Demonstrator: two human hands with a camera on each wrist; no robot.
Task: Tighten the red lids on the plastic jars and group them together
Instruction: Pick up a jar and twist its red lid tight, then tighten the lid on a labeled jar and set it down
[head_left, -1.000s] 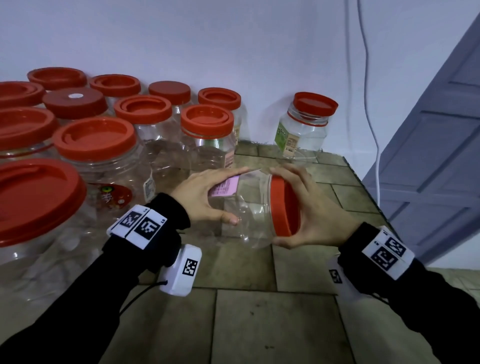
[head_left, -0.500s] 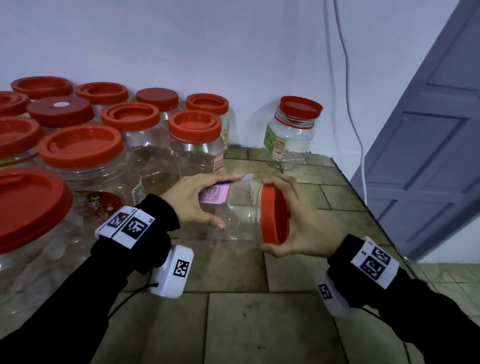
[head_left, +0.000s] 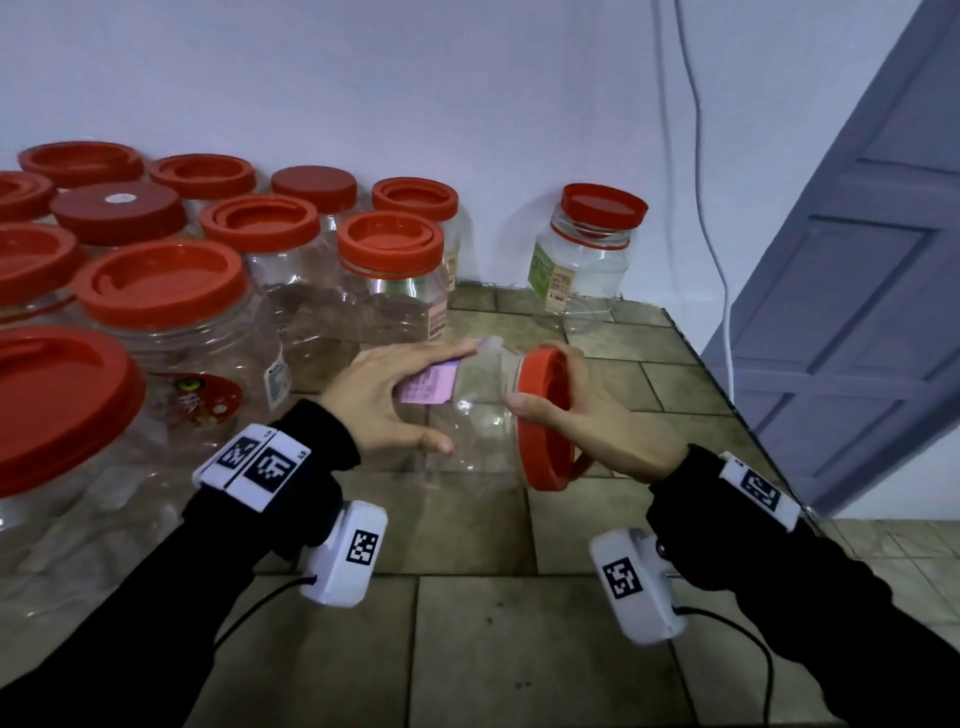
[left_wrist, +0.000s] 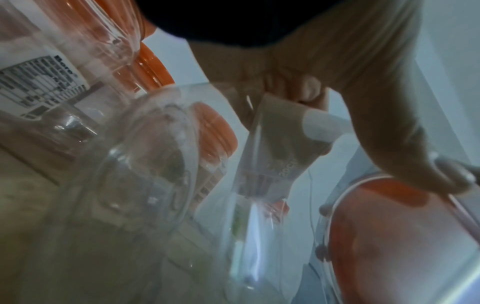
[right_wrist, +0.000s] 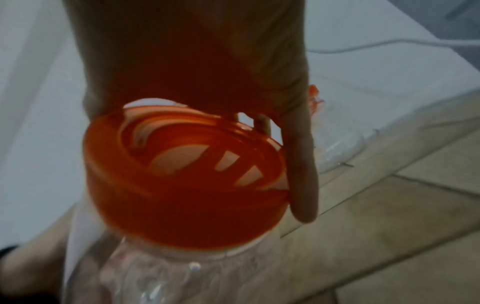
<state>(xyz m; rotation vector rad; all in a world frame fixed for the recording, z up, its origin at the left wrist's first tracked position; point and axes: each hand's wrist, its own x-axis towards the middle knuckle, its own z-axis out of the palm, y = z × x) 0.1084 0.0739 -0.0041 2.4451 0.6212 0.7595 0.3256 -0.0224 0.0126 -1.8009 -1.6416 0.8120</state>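
A clear plastic jar (head_left: 478, 415) with a pink label lies on its side above the tiled counter, held between both hands. My left hand (head_left: 384, 400) grips its base end, fingers over the top and thumb in front. My right hand (head_left: 582, 415) grips the red lid (head_left: 543, 421) at the jar's right end, thumb on the near rim and fingers over the far rim. The right wrist view shows the lid (right_wrist: 182, 174) on the jar's mouth with the thumb (right_wrist: 301, 164) along its edge. In the left wrist view the jar body (left_wrist: 259, 185) is blurred.
Several red-lidded jars (head_left: 156, 322) stand grouped at the left against the wall. One more jar (head_left: 582, 260) with a green label stands alone at the back. The counter's right edge (head_left: 727, 405) drops off beside a grey door (head_left: 857, 291). A white cable hangs on the wall.
The right hand has shifted its hold on the lid, thumb now on the near rim. The head view has dropped and turned left a little; the jar stays between the hands.
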